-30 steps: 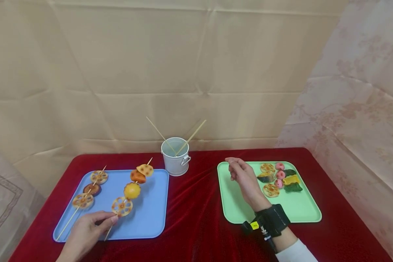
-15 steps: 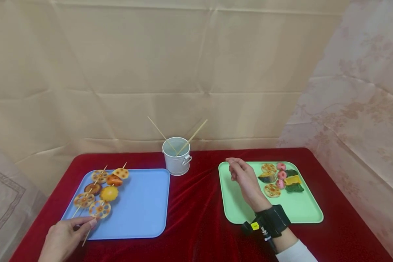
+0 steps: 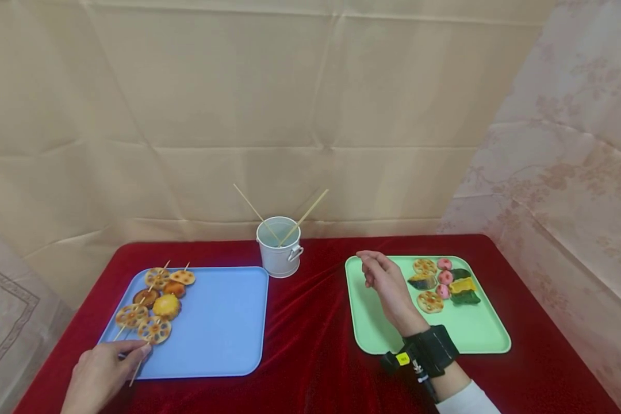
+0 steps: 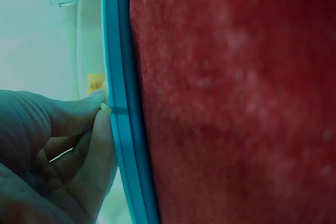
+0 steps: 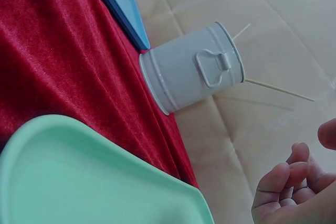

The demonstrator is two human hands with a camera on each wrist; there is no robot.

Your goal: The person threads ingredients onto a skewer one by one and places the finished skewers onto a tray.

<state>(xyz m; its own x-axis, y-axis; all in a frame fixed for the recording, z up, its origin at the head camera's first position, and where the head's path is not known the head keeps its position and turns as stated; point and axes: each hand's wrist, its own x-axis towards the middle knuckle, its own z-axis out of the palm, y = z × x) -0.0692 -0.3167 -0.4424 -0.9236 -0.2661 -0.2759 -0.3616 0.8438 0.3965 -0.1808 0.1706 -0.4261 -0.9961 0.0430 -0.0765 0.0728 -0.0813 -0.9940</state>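
Note:
My left hand (image 3: pixel 100 371) pinches the bare lower end of a food skewer between thumb and fingers. Threaded on that skewer are a holed lotus root slice (image 3: pixel 154 330), a yellow ball (image 3: pixel 168 307), an orange-brown piece (image 3: pixel 175 288) and a pale spotted slice (image 3: pixel 183 278). It lies close over the blue tray (image 3: pixel 222 333), alongside another skewer with two lotus slices (image 3: pixel 131 316) and a brown round (image 3: pixel 146 298). In the left wrist view, the stick's end (image 4: pixel 105 108) shows between the fingertips, beside the tray's rim. Holding nothing, my right hand (image 3: pixel 388 287) hovers loosely curled above the green tray (image 3: pixel 367 322).
A small white bucket (image 3: pixel 278 259) with two bare sticks (image 3: pixel 310 210) leaning out stands between the trays at the back. On the green tray's right lie lotus slices (image 3: pixel 430 301), pink balls (image 3: pixel 445 277) and green and yellow pieces (image 3: pixel 463 284). Red velvet (image 3: pixel 310 345) covers the table.
My left hand has carried its skewer leftward and lowered it beside the other skewer on the blue tray. The right hand has stayed in place.

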